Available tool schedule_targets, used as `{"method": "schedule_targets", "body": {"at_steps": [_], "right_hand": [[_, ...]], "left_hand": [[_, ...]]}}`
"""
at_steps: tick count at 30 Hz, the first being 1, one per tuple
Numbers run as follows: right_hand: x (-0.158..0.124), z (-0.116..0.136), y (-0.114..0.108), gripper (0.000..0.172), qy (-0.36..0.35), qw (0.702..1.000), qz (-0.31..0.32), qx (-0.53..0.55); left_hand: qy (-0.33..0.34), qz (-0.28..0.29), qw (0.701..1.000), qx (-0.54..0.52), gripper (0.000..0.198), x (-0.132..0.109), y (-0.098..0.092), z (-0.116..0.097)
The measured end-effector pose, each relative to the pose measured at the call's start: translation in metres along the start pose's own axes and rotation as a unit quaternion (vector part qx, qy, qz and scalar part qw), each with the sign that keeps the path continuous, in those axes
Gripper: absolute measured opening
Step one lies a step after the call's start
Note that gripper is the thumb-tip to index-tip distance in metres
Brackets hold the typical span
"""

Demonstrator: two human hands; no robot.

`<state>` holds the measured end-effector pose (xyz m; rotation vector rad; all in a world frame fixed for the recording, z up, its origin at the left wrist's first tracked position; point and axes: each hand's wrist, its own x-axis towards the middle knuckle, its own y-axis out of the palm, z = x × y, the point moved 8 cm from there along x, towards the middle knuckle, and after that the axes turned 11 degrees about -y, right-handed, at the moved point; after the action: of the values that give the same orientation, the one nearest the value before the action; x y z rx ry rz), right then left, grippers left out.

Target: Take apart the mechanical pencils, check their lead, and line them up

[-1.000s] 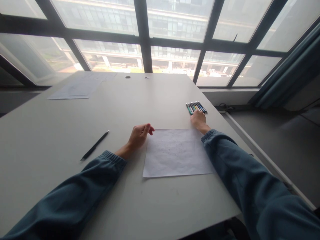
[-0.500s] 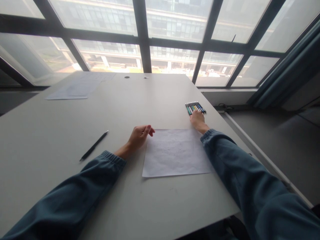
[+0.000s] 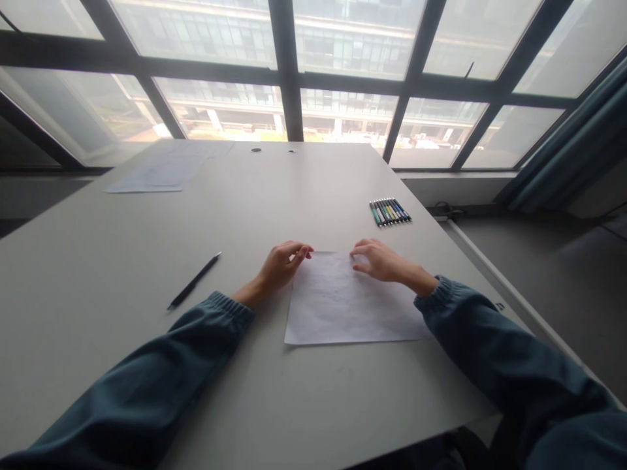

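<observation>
A white sheet of paper [image 3: 353, 316] lies on the table in front of me. At its far left corner is my left hand [image 3: 284, 264], closed with thumb and fingertips together; whether the corner is pinched between them I cannot tell. Over the sheet's far edge, my right hand [image 3: 379, 260] is open, thumb apart from the curved fingers, holding nothing. Beyond it, several pens [image 3: 390, 212] with green, white, yellow and blue parts lie side by side in a row. Left of my left hand, a dark pen [image 3: 194, 281] rests on the table by itself.
More thin paper sheets [image 3: 151, 173] lie at the far left of the white table [image 3: 274, 209]. Two small round fittings sit near its far edge. Behind stand large framed windows [image 3: 343, 117], with a blue curtain [image 3: 543, 156] at the right.
My right hand has left the row of pens and come back toward me and left, over the sheet, its fingers opening. The left hand has shifted slightly at the paper's corner.
</observation>
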<state>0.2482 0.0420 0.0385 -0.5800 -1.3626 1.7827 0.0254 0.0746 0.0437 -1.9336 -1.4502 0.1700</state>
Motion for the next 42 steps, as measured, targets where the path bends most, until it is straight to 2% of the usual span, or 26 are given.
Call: {"method": "schedule_targets", "body": {"at_steps": [2,5,13,18,21,29,31,34,36,40,42], "right_hand": [[-0.002,0.015,0.01,0.037,-0.022,1.0,0.008,-0.016],[0.003,0.029,0.021,0.041,-0.04,0.999,0.008,-0.028],[0.016,0.052,0.034,0.039,-0.057,0.997,-0.008,-0.051],[0.016,0.051,0.033,0.039,-0.063,0.993,-0.1,-0.019],[0.016,0.047,0.032,0.041,-0.084,0.987,-0.133,0.018],[0.015,0.044,0.034,0.033,-0.099,0.983,-0.15,0.031],[0.015,0.044,0.035,0.031,-0.102,0.982,-0.154,0.035],[0.016,0.045,0.035,0.028,-0.104,0.982,-0.15,0.041],[0.015,0.045,0.035,0.027,-0.103,0.982,-0.15,0.041],[0.015,0.046,0.036,0.025,-0.109,0.982,-0.151,0.04],[0.014,0.047,0.036,0.024,-0.109,0.981,-0.154,0.036]], "left_hand": [[-0.008,-0.002,1.0,0.003,0.041,0.001,0.0,0.002],[-0.011,0.011,1.0,0.011,0.039,0.001,0.003,0.004],[-0.004,0.044,0.997,0.067,0.032,0.001,0.011,0.008],[0.004,0.053,0.995,0.087,0.029,0.001,0.014,0.008],[-0.006,0.056,0.995,0.084,0.03,0.002,0.015,0.009],[0.004,0.073,0.993,0.089,0.022,-0.001,0.018,0.005],[-0.017,0.08,0.995,0.06,0.02,0.002,0.015,0.008],[-0.082,0.09,0.993,0.004,0.025,0.01,-0.001,0.022],[-0.117,0.087,0.988,0.055,0.024,0.018,-0.023,0.033],[-0.206,0.092,0.956,0.187,0.027,0.028,-0.088,0.067],[-0.241,0.062,0.939,0.236,0.029,0.031,-0.126,0.084]]}}
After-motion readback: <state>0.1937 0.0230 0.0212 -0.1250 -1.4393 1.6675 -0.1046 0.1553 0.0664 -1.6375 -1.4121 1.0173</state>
